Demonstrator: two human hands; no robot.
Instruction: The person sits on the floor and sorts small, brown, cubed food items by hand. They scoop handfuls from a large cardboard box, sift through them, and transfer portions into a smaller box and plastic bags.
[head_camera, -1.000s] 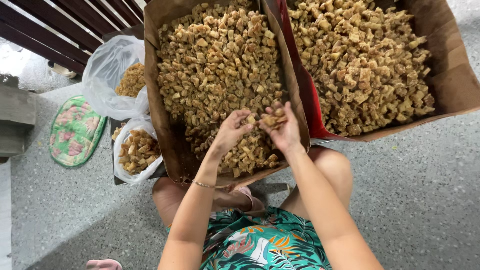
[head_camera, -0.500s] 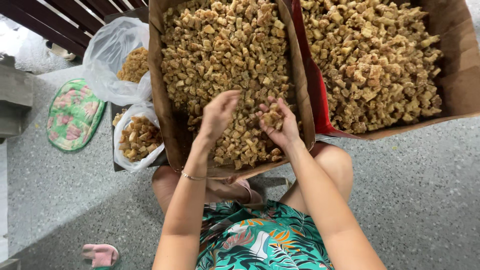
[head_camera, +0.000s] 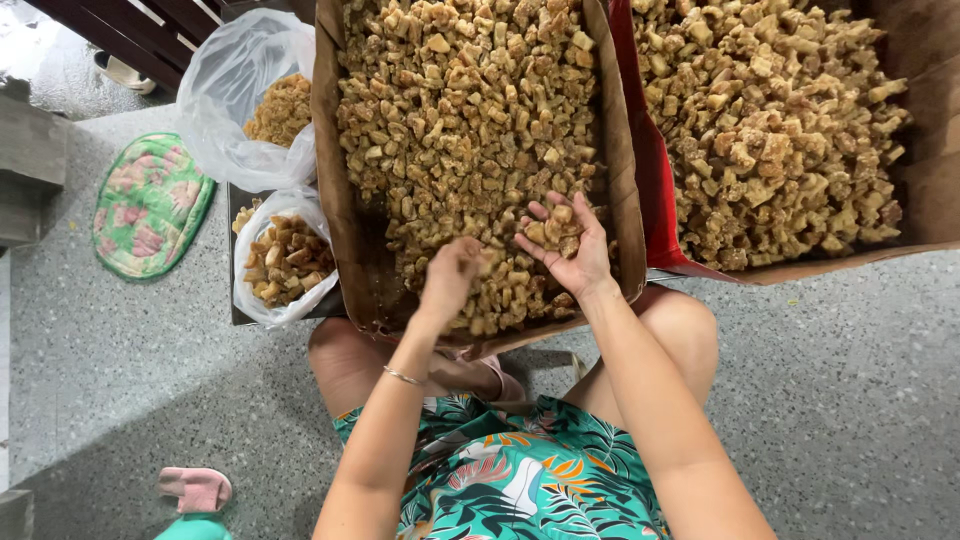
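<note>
The far ends of both cardboard trays are cut off by the top edge, and the right tray (head_camera: 900, 200) also runs out at the right. The left hand (head_camera: 450, 280) is turned knuckles up, so its palm is hidden and I cannot tell whether its grip has hold of anything. The right hand (head_camera: 570, 245) lies palm up, fingers loosely cupped around a small heap of brown chunks (head_camera: 550, 228), just above the near end of the middle tray (head_camera: 330, 150). The chunks are small, rough, golden-brown cubes, dull and crumbly, piled with no common direction. The middle tray's long axis runs away from the person, its near end resting over the knees. Two clear plastic bags (head_camera: 240, 110) of similar pieces sit left of it on the speckled floor (head_camera: 850, 400).
</note>
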